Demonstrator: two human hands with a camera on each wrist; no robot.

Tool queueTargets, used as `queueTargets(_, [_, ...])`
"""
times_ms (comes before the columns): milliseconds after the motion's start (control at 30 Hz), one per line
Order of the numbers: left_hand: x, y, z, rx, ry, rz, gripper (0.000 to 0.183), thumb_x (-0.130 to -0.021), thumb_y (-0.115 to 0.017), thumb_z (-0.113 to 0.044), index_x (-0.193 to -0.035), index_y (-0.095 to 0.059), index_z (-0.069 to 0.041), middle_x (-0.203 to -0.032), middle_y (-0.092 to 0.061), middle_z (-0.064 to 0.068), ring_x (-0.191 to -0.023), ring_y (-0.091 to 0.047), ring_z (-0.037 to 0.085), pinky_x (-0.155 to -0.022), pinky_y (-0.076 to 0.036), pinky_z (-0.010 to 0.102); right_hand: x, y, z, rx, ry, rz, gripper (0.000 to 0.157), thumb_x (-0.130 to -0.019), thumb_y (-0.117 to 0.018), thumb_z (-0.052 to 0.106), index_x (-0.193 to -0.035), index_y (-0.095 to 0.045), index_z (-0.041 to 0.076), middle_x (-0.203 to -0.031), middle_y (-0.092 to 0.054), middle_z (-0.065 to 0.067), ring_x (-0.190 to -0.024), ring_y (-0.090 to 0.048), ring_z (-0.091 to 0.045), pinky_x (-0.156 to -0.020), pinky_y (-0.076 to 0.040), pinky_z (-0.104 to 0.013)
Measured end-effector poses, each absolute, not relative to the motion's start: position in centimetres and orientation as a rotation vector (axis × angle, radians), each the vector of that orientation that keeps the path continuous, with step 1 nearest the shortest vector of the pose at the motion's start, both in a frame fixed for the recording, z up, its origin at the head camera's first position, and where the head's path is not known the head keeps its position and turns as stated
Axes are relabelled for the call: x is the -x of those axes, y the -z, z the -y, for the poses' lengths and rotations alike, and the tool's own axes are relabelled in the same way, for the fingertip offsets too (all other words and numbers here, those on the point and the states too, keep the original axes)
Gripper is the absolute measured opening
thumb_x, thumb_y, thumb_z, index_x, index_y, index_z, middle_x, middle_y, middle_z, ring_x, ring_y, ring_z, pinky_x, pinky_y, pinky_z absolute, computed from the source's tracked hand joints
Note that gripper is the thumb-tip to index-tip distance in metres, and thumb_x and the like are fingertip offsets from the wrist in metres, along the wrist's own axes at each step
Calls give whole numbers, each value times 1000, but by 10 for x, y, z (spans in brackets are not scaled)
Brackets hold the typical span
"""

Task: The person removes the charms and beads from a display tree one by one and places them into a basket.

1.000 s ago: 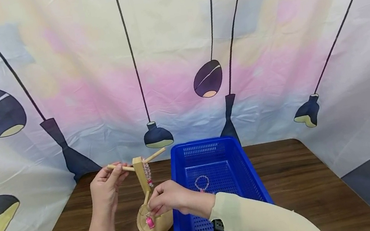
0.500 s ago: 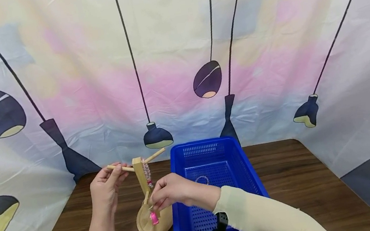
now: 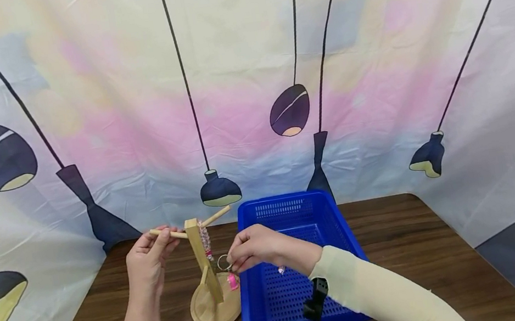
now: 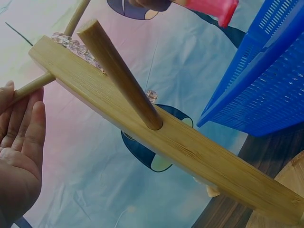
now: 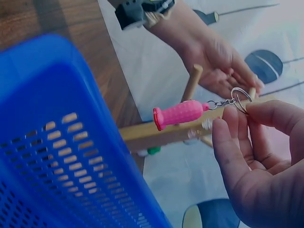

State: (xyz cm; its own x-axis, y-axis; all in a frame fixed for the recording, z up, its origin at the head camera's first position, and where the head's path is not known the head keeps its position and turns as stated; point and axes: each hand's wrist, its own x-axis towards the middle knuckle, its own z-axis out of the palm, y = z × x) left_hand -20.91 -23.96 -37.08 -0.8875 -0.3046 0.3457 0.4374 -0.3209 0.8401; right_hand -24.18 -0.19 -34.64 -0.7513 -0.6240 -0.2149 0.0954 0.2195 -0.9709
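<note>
My left hand [image 3: 147, 260] pinches the end of a peg on the wooden stand [image 3: 196, 247], at the upper left of its post. Between thumb and fingertips of my right hand [image 3: 255, 247] is the metal ring of a keychain [image 5: 180, 114]; its pink charm dangles by a short chain. In the head view the keychain hangs between the stand and the basket. A clear beaded bracelet [image 3: 206, 240] hangs from the stand's upper right peg. The lower front peg [image 4: 121, 76] has nothing on it in the left wrist view.
A blue plastic basket [image 3: 248, 317] stands right of the stand, partly under my right forearm. Inside it a small beaded piece [image 3: 281, 270] shows past my wrist. A patterned cloth hangs behind the brown table [image 3: 401, 250].
My right hand has drawn the keychain up and to the right, away from the stand's lower front peg. My left hand has stayed on its peg.
</note>
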Motion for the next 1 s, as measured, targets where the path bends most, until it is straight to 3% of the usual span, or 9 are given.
queueTargets(333, [209,372,240,174,2234,1469,20,-100,-62,0,-93,-77,-12,-88,-80,-5,-84,-77,5,-76,-63,16,258,357,-15,466,1537,-2001,11,-94,-64,0,-98,-70,-7,-96,-75,-15,-74,-69,-11,-87,-67,-36])
queueTargets(700, [210,372,239,189,2236,1472,21,-100,-62,-1,-92,-77,-13,-88,-80,-5,-84,-77,6,-75,-63,16,269,367,-36,445,1498,-2055,13,-94,-64,3,-100,-71,-6,-102,-75,-15,-78,-70,-12,-88,-66,-36])
queueTargets(1000, [211,372,240,191,2238,1473,21,-100,-62,-1,-92,-77,-13,-88,-80,-5,-84,-77,5,-75,-63,16,275,378,-45,449,1442,-2065,13,-94,-65,3,-100,-72,-6,-100,-75,-15,-77,-70,-12,-93,-65,-43])
